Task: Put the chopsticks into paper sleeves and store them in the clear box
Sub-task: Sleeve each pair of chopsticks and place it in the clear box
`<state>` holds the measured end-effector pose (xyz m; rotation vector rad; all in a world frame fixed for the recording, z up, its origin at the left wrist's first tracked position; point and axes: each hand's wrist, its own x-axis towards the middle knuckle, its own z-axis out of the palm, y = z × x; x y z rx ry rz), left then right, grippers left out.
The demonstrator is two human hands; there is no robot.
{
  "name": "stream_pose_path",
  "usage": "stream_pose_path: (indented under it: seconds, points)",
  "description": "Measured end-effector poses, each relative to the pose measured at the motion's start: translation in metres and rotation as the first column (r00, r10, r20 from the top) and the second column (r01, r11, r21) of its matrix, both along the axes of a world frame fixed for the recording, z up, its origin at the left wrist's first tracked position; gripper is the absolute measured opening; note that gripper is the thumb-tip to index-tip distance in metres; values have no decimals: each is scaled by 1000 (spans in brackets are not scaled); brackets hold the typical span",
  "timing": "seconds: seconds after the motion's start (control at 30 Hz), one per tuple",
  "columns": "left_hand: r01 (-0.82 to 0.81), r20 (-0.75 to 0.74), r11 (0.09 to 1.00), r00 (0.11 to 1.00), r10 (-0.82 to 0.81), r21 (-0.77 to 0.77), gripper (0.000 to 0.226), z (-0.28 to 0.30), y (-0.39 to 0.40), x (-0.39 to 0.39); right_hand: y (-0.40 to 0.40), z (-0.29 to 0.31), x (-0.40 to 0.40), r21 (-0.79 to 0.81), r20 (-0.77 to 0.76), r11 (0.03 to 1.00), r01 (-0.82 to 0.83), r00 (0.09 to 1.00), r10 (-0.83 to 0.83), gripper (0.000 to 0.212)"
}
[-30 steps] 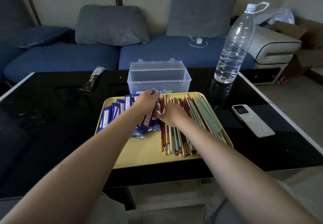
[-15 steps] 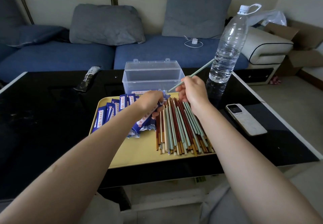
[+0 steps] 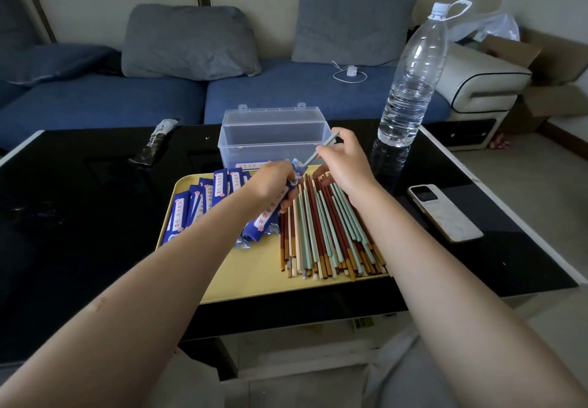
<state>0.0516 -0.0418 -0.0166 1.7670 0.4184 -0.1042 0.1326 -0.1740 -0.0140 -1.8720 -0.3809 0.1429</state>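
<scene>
Left hand (image 3: pixel 273 181) fingers gripping blue paper sleeve (image 3: pixel 270 213) with red characters, right hand (image 3: pixel 345 161) pinching pale green chopstick (image 3: pixel 319 150), clear plastic box (image 3: pixel 270 134) behind

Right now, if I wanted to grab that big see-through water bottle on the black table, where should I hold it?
Probably round the ribbed middle of the tall clear plastic water bottle, coming in from its right side, since the right hand and the clear lidded box crowd its left. It stands upright and looks only partly filled, so a low, sideways grasp seems steadier than the thin loop at the cap.
</scene>
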Motion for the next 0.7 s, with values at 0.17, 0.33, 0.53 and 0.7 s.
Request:
stream_pose_path:
  seconds: [0.17,0.33,0.53,0.7]
  points:
    - [-56,7,995,998,57,-78,20,0,-2,0,-1,-4,-9,-299,44,939,-170,981,191,33]
    - [-92,-55,995,994,90,-32,20,-3,-1,1,-2,-11,1,-534,133,846,-3,987,88,23]
    - [-99,-131,994,986,103,34,10,-12,-2,5,-15,-16,-4,-928,27,373,-8,996,88,37]
    - [-64,-186,995,980,76,71,9,-16,-9,6,-13,-16,-5,-918,-5,396,-40,996,89,41]
